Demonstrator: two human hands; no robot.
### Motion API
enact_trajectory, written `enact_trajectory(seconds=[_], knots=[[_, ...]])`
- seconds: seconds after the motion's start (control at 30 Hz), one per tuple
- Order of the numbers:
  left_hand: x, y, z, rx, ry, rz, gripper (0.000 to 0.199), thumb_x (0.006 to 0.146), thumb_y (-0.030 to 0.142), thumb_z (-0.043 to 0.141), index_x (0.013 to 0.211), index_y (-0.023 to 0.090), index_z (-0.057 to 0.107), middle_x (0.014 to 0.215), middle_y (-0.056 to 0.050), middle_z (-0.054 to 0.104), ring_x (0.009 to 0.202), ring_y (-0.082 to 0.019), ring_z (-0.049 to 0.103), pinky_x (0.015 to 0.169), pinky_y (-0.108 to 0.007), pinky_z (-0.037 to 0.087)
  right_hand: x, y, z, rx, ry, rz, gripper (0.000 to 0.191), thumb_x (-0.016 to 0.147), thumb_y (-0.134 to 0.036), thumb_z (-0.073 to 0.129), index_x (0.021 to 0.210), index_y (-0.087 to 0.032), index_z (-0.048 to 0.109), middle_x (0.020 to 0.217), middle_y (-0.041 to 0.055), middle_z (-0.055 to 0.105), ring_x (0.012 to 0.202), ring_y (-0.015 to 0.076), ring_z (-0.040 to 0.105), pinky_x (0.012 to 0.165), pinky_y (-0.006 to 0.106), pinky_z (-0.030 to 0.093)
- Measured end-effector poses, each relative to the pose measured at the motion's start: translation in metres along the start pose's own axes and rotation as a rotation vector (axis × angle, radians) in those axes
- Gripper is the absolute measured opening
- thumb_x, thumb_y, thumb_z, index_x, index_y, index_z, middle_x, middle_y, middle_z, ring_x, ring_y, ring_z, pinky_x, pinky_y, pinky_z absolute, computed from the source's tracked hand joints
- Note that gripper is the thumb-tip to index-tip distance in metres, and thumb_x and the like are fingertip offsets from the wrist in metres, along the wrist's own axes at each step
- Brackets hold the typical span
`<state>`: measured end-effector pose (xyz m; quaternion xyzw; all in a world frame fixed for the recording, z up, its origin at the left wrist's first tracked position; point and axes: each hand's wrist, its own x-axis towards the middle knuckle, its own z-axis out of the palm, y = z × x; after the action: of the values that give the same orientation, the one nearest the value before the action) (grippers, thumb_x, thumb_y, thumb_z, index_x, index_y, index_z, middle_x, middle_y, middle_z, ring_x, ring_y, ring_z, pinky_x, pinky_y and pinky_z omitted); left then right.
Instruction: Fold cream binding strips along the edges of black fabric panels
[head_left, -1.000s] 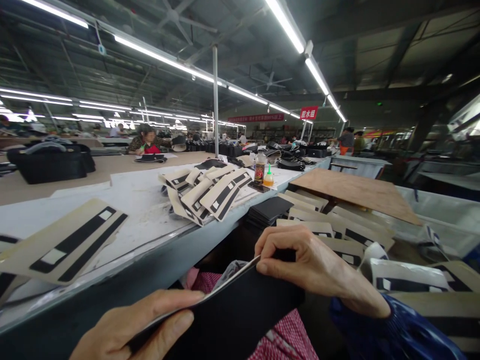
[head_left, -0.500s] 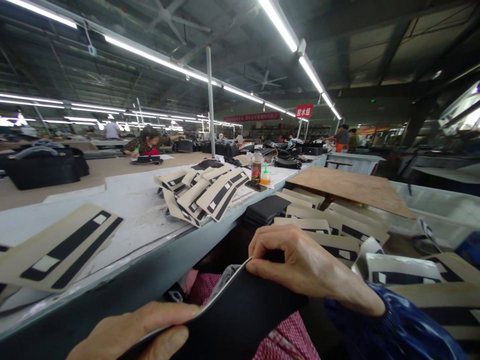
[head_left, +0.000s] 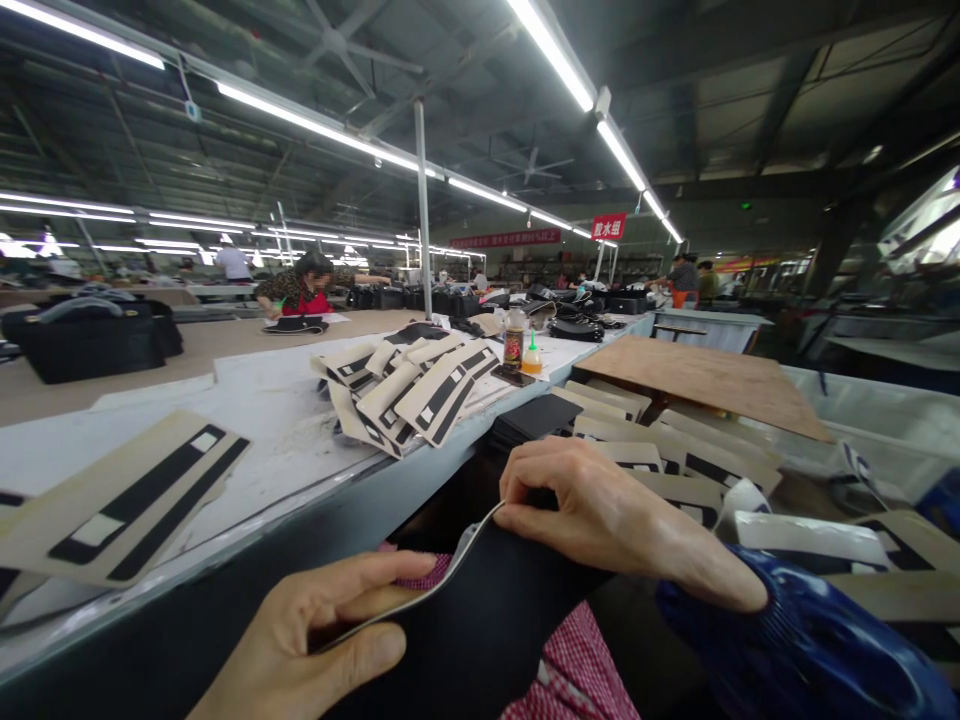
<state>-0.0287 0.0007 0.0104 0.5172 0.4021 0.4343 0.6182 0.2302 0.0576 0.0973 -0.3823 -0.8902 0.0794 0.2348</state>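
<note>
Both hands grip the edge of a black leather-like panel point(head_left: 465, 625) with a pale edge, which lies over my lap. My left hand point(head_left: 322, 630) pinches it at the lower left, thumb on the black face and fingers behind. Higher up and to the right, my right hand point(head_left: 577, 505) pinches the same edge between thumb and curled fingers. Between the hands the edge bends in a curve. Red checked cloth point(head_left: 577, 665) shows below the panel.
On the white table point(head_left: 262, 390) lie a beige panel with black strips point(head_left: 142, 500) and a pile of similar panels point(head_left: 420, 385). A bottle with a green tip point(head_left: 532, 355) stands behind. More panels point(head_left: 690, 455) lie at right by a brown board point(head_left: 697, 375). A co-worker point(head_left: 307, 290) sits across.
My left hand has shifted up and to the right along the panel's edge. The edge between the hands now curves more. My right hand has hardly moved.
</note>
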Motion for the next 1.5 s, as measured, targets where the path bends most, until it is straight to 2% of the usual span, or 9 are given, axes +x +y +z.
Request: enact_trajectory(seconds=[0.37, 0.7, 1.0, 1.1, 1.17, 1.27, 1.33, 1.43, 1.5], knots=[[0.029, 0.014, 0.02, -0.043, -0.237, -0.11, 0.05, 0.077, 0.039, 0.089, 0.124, 0.025, 0.077, 0.106, -0.006, 0.084, 0.094, -0.022, 0.08, 0.085, -0.026, 0.058, 0.007, -0.006, -0.007, -0.198, -0.141, -0.01, 0.018, 0.089, -0.014, 0.076, 0.071, -0.016, 0.072, 0.082, 0.0023, 0.078, 0.077, 0.0177, 0.069, 0.074, 0.032, 0.045], [0.038, 0.013, 0.024, 0.1, -0.284, -0.054, 0.028, 0.086, 0.034, 0.077, 0.11, 0.02, 0.082, 0.091, -0.004, 0.082, 0.088, -0.019, 0.074, 0.081, -0.024, 0.052, 0.003, -0.012, -0.006, -0.193, -0.179, -0.003, 0.019, 0.088, -0.015, 0.077, 0.071, -0.015, 0.072, 0.081, 0.0008, 0.076, 0.077, 0.016, 0.068, 0.073, 0.03, 0.044], [0.048, 0.004, 0.042, 0.379, -0.084, 0.077, 0.031, 0.086, 0.042, 0.063, 0.077, 0.014, 0.073, 0.067, 0.003, 0.057, 0.063, -0.012, 0.044, 0.06, -0.024, 0.033, -0.001, -0.01, 0.005, -0.208, -0.134, -0.198, 0.014, 0.09, -0.017, 0.078, 0.076, -0.016, 0.074, 0.088, 0.0005, 0.076, 0.082, 0.0156, 0.069, 0.077, 0.031, 0.047], [0.052, -0.009, 0.042, 0.445, 0.003, 0.134, 0.035, 0.088, 0.044, 0.059, 0.076, 0.014, 0.072, 0.068, 0.001, 0.059, 0.066, -0.014, 0.047, 0.061, -0.026, 0.033, -0.002, -0.009, 0.015, -0.338, -0.015, -0.285, 0.014, 0.086, -0.022, 0.084, 0.074, -0.018, 0.076, 0.099, 0.0043, 0.076, 0.093, 0.0218, 0.067, 0.08, 0.036, 0.048], [0.054, -0.016, 0.044, 0.496, 0.069, 0.183, 0.036, 0.092, 0.044, 0.054, 0.079, 0.015, 0.072, 0.074, -0.003, 0.066, 0.071, -0.017, 0.054, 0.064, -0.027, 0.036, -0.003, -0.009, 0.026, -0.472, 0.062, -0.259, 0.014, 0.083, -0.02, 0.086, 0.073, -0.018, 0.076, 0.091, 0.0062, 0.076, 0.088, 0.0248, 0.066, 0.073, 0.038, 0.048], [0.056, -0.024, 0.045, 0.581, 0.158, 0.256, 0.034, 0.095, 0.039, 0.051, 0.079, 0.017, 0.072, 0.072, -0.003, 0.069, 0.068, -0.018, 0.057, 0.062, -0.028, 0.035, -0.005, -0.006, 0.038, -0.514, 0.029, -0.189, 0.012, 0.087, -0.017, 0.081, 0.075, -0.018, 0.076, 0.084, 0.0062, 0.076, 0.079, 0.025, 0.069, 0.069, 0.038, 0.051], [0.057, -0.027, 0.044, 0.634, 0.219, 0.294, 0.031, 0.094, 0.035, 0.052, 0.078, 0.018, 0.072, 0.068, -0.002, 0.066, 0.064, -0.017, 0.056, 0.061, -0.028, 0.034, -0.008, -0.001, 0.038, -0.403, -0.034, -0.176, 0.004, 0.088, -0.015, 0.079, 0.086, -0.018, 0.079, 0.09, 0.006, 0.079, 0.083, 0.0254, 0.073, 0.076, 0.038, 0.055], [0.055, -0.03, 0.035, 0.658, 0.28, 0.304, 0.031, 0.094, 0.036, 0.051, 0.08, 0.019, 0.074, 0.07, -0.003, 0.069, 0.069, -0.02, 0.062, 0.066, -0.028, 0.04, -0.016, 0.007, 0.029, -0.092, -0.088, -0.221, 0.041, 0.09, -0.008, 0.076, 0.128, -0.022, 0.072, 0.108, 0.0037, 0.082, 0.096, 0.0226, 0.076, 0.087, 0.032, 0.057], [0.053, -0.032, 0.028, 0.653, 0.3, 0.285, 0.036, 0.095, 0.041, 0.051, 0.081, 0.02, 0.076, 0.072, -0.003, 0.071, 0.07, -0.021, 0.064, 0.065, -0.028, 0.042, -0.022, 0.013, 0.024, 0.091, -0.013, -0.194, 0.058, 0.091, -0.007, 0.074, 0.143, -0.026, 0.06, 0.119, 0.0019, 0.08, 0.105, 0.0194, 0.075, 0.091, 0.027, 0.057]])
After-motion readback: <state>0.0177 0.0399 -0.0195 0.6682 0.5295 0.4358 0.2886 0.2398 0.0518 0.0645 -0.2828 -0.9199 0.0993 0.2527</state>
